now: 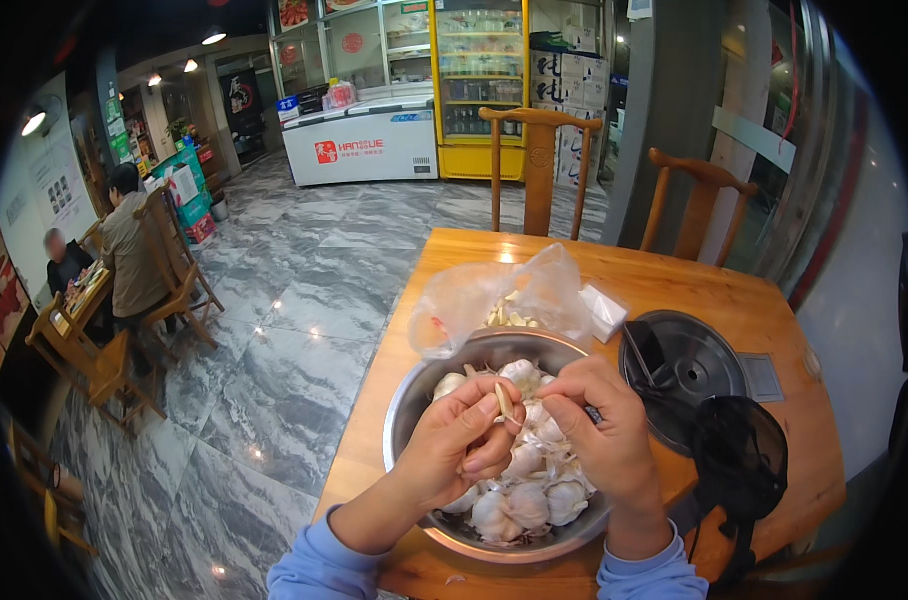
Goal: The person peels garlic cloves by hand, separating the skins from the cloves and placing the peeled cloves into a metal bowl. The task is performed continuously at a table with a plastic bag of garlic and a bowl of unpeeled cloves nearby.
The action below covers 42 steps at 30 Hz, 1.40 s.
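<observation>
Over a steel bowl (395, 410) on the wooden table, my left hand (454, 440) pinches a pale garlic clove (503, 401) between thumb and curled fingers. My right hand (606, 420) is just to its right, thumb and forefinger pressed together; whatever they may hold is too small to make out. Whole garlic bulbs (527, 505) with white papery skins and loose peel fill much of the bowl beneath both hands. Behind the bowl, a clear plastic bag (454, 300) lies open with several peeled cloves (512, 312) inside.
A white packet (603, 310) sits beside the bag. To the right are a round black plate (704, 345), a phone-like dark slab (645, 346) and a black mesh item (742, 455). Wooden chairs (539, 165) stand beyond the table. Two people sit at another table, far left.
</observation>
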Each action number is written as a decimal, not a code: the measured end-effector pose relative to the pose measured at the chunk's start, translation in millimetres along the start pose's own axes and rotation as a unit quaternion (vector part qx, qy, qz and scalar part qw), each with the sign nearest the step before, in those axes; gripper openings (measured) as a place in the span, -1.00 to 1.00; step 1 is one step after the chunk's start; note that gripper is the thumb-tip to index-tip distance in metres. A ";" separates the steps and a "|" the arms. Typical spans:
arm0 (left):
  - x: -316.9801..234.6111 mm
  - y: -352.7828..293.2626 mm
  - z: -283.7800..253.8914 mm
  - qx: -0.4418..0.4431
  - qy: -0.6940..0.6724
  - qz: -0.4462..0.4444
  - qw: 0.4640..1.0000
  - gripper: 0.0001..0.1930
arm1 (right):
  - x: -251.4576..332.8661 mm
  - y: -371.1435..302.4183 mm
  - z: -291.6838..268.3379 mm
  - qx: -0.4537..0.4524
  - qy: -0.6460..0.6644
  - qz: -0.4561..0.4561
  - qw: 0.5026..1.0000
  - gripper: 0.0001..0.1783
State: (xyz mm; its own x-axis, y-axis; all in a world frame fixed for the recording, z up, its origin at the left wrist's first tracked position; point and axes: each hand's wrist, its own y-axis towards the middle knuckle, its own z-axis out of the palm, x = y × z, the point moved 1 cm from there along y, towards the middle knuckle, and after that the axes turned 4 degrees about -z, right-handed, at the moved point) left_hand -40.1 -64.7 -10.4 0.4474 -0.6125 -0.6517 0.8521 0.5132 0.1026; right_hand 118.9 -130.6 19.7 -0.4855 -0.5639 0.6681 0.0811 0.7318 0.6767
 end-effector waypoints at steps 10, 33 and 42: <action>8.3 -0.7 -0.9 -0.043 0.084 -0.038 0.995 -0.77 | 4.0 -1.5 1.3 0.023 0.053 0.028 0.998 -0.83; 5.8 -2.9 -2.1 -0.064 0.072 -0.033 0.995 -0.78 | 7.5 -2.2 7.5 0.003 -0.057 -0.099 0.993 -0.81; -7.9 2.8 -6.6 -0.102 -0.006 0.028 0.994 -0.74 | 21.4 -7.4 -2.4 0.015 -0.104 -0.132 0.986 -0.77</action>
State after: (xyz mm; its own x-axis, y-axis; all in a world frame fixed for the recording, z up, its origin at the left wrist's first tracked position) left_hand -43.0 -54.5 -9.9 0.4965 -0.5856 -0.6407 0.7532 0.6575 -0.0173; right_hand 110.0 -149.0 29.7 -0.6538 -0.6485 0.3899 -0.0968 0.5827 0.8069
